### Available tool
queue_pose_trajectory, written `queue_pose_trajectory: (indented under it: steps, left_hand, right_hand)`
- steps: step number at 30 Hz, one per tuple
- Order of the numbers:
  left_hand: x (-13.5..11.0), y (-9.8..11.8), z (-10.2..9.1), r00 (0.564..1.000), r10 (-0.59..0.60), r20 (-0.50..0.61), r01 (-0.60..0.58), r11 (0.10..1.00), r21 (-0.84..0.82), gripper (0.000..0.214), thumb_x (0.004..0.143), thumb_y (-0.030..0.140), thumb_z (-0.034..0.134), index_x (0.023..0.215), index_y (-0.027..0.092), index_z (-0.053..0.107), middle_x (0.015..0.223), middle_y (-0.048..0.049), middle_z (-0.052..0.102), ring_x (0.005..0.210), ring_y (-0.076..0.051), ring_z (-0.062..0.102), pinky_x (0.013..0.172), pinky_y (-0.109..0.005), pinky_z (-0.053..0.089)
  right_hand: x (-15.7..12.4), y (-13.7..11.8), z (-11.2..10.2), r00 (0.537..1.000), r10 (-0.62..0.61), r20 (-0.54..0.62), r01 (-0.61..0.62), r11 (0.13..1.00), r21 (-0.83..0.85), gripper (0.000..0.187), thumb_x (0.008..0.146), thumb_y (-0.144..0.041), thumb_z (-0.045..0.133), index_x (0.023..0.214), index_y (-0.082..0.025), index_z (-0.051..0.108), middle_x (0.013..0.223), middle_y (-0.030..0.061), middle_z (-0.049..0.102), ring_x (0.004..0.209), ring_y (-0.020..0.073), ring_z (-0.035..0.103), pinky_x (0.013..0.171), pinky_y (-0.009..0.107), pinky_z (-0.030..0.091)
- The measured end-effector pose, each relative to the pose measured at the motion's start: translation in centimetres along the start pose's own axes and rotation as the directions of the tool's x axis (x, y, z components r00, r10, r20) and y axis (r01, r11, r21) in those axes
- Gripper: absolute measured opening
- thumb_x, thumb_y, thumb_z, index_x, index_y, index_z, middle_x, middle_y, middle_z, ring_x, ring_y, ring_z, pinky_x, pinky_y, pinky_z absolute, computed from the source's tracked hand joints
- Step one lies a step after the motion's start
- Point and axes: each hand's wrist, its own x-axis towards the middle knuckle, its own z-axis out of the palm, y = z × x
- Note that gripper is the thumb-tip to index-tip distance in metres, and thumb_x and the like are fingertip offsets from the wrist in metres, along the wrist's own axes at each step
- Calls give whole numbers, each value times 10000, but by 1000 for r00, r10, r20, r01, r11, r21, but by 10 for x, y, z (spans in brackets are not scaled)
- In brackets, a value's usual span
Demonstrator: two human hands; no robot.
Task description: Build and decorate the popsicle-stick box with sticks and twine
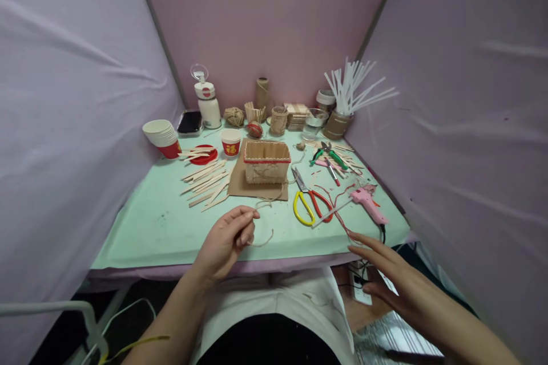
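Between the thumb and fingers of my left hand (pixel 233 236), a thin piece of twine (pixel 268 239) is pinched, with its loose end curling out to the right. More of the twine runs back toward a small box (pixel 268 162) with a red and white trimmed rim, which stands on a piece of cardboard (pixel 236 185). My right hand (pixel 381 268) is held at the table's front right edge, fingers stretched and apart, with nothing in it. Close to its fingertips lie red cords (pixel 341 221). Scissors (pixel 307 199) with yellow and red handles lie between the hands.
A pink glue gun (pixel 369 205) lies at the right, its cable dropping over the edge. Green-handled pliers (pixel 329 154) rest on wooden sticks behind it. Loose sticks (pixel 208 182), paper cups (pixel 165 140) and a white bottle (pixel 209 108) are at the left. Glue sticks (pixel 353 91) stand at the back right.
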Motion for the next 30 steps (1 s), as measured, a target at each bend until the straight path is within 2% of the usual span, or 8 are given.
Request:
queue_pose_trajectory:
  steps: [8,11,14,19,22,24,26,30]
  left_hand:
    - [19,13,28,973,-22,232,-57,943,327,226,825,365,612,842,140,608,492,67,420,471,-52,326,494,-206,226]
    - [30,23,23,976,43,214,-133,896,423,237,799,380,635,831,148,607,558,50,469,522,-68,399,525,-205,281]
    - [40,30,8,979,40,198,-138,846,515,253,780,390,641,844,146,623,621,19,538,575,-90,461,558,-213,318]
    - [56,33,-9,969,-63,241,-135,680,721,253,778,403,608,768,151,636,651,-7,610,602,-113,497,574,-222,343]
    - [70,33,-5,943,-125,309,-195,545,815,231,785,369,579,756,150,644,669,-11,633,622,-126,528,595,-232,371]
    - [81,34,1,901,-183,392,-267,478,837,207,786,338,569,750,150,646,682,-10,640,645,-131,545,621,-236,387]
    - [93,35,6,855,-234,463,-328,448,832,193,788,325,568,754,152,645,693,-8,643,661,-132,549,629,-234,394]
    - [114,36,8,826,-236,511,-372,453,810,185,784,325,578,762,151,638,713,-12,641,674,-130,551,624,-227,400]
  right_hand:
    - [106,-81,25,951,-121,-286,214,923,321,372,906,-244,510,1277,-257,499,1215,81,596,804,134,634,843,313,505]
    - [134,-84,37,959,-110,-261,201,915,351,174,905,-266,507,1004,-225,645,870,23,676,687,135,611,702,267,484]
    - [141,-73,44,964,-9,-266,106,930,353,235,914,-327,482,775,-216,636,653,-2,621,629,150,585,644,268,451]
    - [156,-51,46,966,1,-258,67,965,253,253,867,-397,537,1050,-239,608,1011,72,644,844,216,616,797,370,485]
    - [192,-40,37,882,-73,-466,151,980,133,668,766,-447,659,1351,-254,399,1383,145,404,1268,316,407,1009,489,388]
    - [224,-34,29,888,-179,-423,222,974,54,891,681,-456,740,1424,-252,291,1475,155,258,1387,348,214,1105,536,252]
    - [253,-30,21,935,-256,-247,273,961,40,1053,606,-431,799,1461,-248,211,1509,158,185,1409,354,158,1119,536,219]
    - [283,-23,15,938,-345,-34,347,935,73,1020,608,-314,801,1452,-192,242,1424,172,367,1321,310,358,1078,472,317]
